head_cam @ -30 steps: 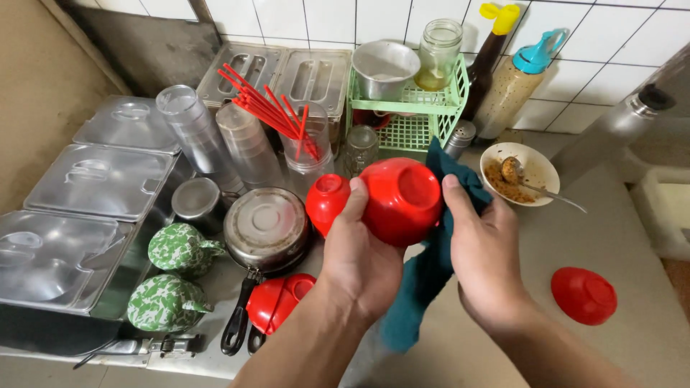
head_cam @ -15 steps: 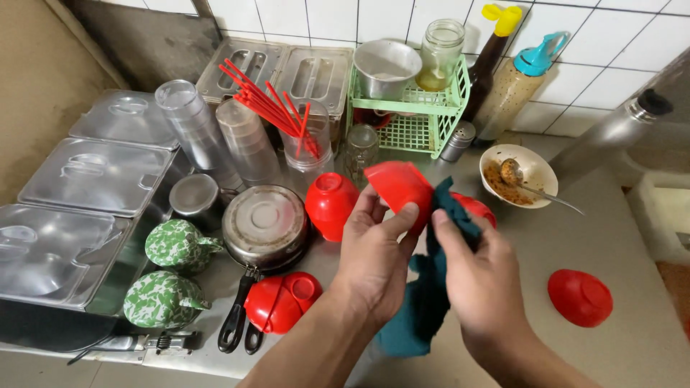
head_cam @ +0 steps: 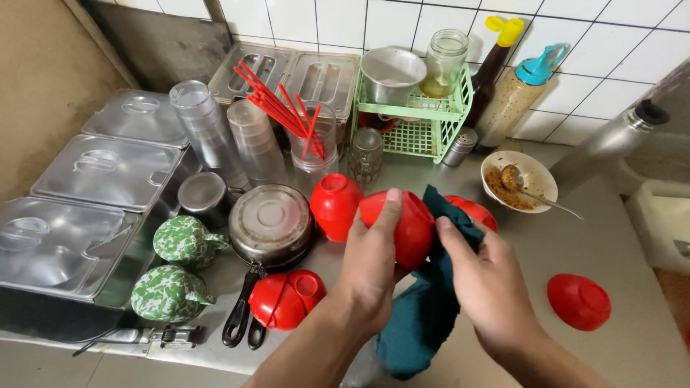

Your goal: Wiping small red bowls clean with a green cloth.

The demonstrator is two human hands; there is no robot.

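Over a steel counter (head_cam: 632, 237), my left hand (head_cam: 374, 266) grips a red plastic bowl (head_cam: 399, 226), fingers curled around it. My right hand (head_cam: 489, 280) presses a dark teal cloth (head_cam: 424, 316) against the bowl's side, just beside a stack of upturned red bowls (head_cam: 336, 205).

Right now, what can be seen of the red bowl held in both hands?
The glossy red plastic-looking bowl is held above the steel counter, tipped on its side so its rounded outer wall shows. The left hand grips it from the near side, thumb over the top. The right hand presses a dark teal cloth against its right side. Its inside is hidden. Another upturned red bowl stands just behind it.
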